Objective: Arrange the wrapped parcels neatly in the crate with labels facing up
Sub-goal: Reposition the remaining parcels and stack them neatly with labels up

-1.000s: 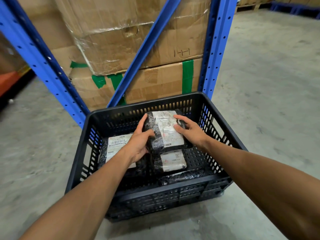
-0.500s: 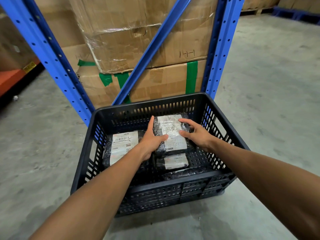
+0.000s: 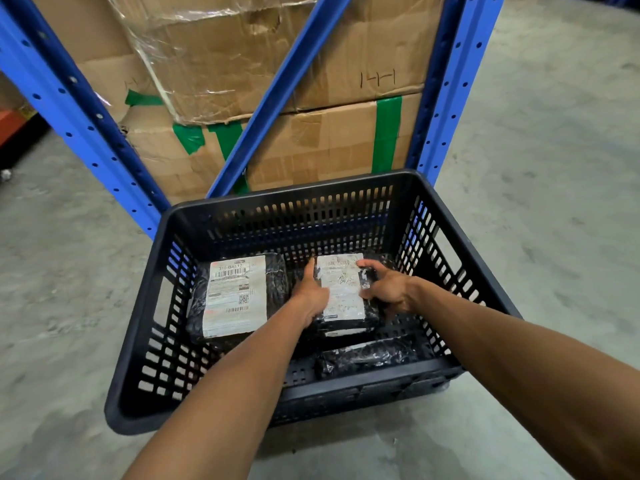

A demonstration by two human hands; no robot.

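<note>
A black slotted crate (image 3: 346, 188) stands on the concrete floor. Inside, on the left, lies a large black-wrapped parcel (image 3: 239, 299) with its white label up. On the right lies a smaller black parcel (image 3: 343, 289), label up, resting partly on another parcel whose label edge barely shows beneath it. My left hand (image 3: 310, 296) grips its left side with the thumb up. My right hand (image 3: 388, 289) holds its right side, fingers over the top edge. A narrow black parcel (image 3: 367, 356) with no label showing lies by the crate's near wall.
Blue rack uprights (image 3: 450, 88) and a diagonal brace (image 3: 277, 95) rise just behind the crate. Taped cardboard boxes (image 3: 311, 147) with green tape fill the rack. Bare concrete floor (image 3: 554, 202) spreads to the right and left.
Both hands have lowered the small parcel deeper into the crate's right side, onto the labelled parcel below it. The large left parcel has not moved. The camera has come nearer.
</note>
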